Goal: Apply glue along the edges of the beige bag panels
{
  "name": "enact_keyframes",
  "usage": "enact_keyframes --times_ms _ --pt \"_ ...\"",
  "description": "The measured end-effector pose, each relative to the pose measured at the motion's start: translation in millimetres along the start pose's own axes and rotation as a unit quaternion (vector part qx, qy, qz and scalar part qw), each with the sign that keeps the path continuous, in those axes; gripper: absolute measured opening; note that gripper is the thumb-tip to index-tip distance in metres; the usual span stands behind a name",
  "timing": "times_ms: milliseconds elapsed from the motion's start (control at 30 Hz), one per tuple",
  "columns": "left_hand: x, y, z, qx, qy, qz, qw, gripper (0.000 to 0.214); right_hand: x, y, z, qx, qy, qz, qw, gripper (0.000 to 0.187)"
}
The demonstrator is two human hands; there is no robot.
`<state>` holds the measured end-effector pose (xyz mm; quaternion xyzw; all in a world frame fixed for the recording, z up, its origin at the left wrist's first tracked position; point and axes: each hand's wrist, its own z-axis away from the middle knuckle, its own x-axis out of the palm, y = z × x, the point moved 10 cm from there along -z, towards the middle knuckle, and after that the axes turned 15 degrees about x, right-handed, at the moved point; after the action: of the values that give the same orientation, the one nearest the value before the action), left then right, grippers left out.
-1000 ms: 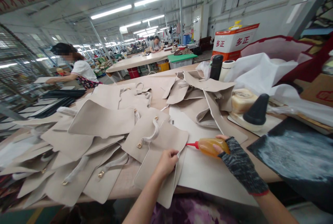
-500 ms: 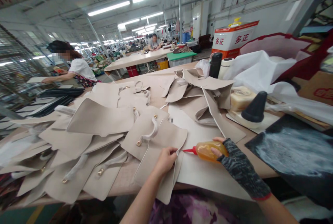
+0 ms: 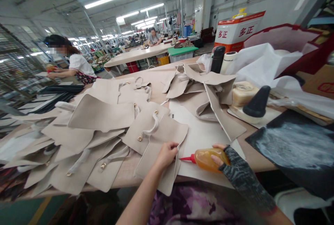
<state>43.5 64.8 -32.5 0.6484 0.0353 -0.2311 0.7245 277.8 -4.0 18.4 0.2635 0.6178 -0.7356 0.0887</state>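
Note:
Bent fingers of my left hand [image 3: 167, 154] pinch the edge of a beige leather bag panel [image 3: 153, 160] near the front of the table. My right hand [image 3: 221, 155], in a dark grey fingerless sleeve, grips a glue bottle [image 3: 208, 158] of amber liquid lying on its side in the air. Its red nozzle points left, with the tip at the panel's edge beside my left fingers. Behind that panel lies another beige piece with a wrapped handle [image 3: 153, 129] and gold rings. A white sheet [image 3: 198, 138] lies beneath the bottle.
Beige bag pieces [image 3: 70, 162] are heaped on the left, with more [image 3: 206, 92] at the back. On the right stand a black cone-topped pot [image 3: 257, 105], a smeared dark board [image 3: 294, 148] and a glue can [image 3: 238, 30]. Co-workers [image 3: 80, 64] work beyond.
The bottle's nozzle has moved slightly down and left along the panel's edge. My left hand keeps its hold. The view has shifted a little, and the co-worker on the left has moved their arms.

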Motion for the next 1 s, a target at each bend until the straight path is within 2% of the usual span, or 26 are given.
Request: enact_keyframes --times_ms 233,433,733,867,1000 --pt "0.0 -0.7 0.6 -0.004 0.000 -0.006 1.000 0.035 3.2 5.3 14.4 0.044 -0.007 -0.028 0.999 0.040" --pt "2.6 2.3 1.9 0.004 -0.008 0.006 1.000 0.037 4.3 1.4 25.3 0.040 -0.017 -0.036 0.998 0.040" --pt "2.0 -0.9 2.0 -0.013 0.000 0.006 1.000 0.035 8.8 8.6 32.1 0.059 -0.024 -0.039 0.997 0.038" --pt "2.1 -2.6 1.5 -0.010 0.001 -0.003 1.000 0.036 13.7 16.7 30.5 0.081 -0.045 -0.062 0.994 0.040" --pt "1.2 -6.4 1.3 -0.001 0.008 -0.019 1.000 0.035 14.8 32.3 24.3 0.121 -0.089 -0.131 0.980 0.038"
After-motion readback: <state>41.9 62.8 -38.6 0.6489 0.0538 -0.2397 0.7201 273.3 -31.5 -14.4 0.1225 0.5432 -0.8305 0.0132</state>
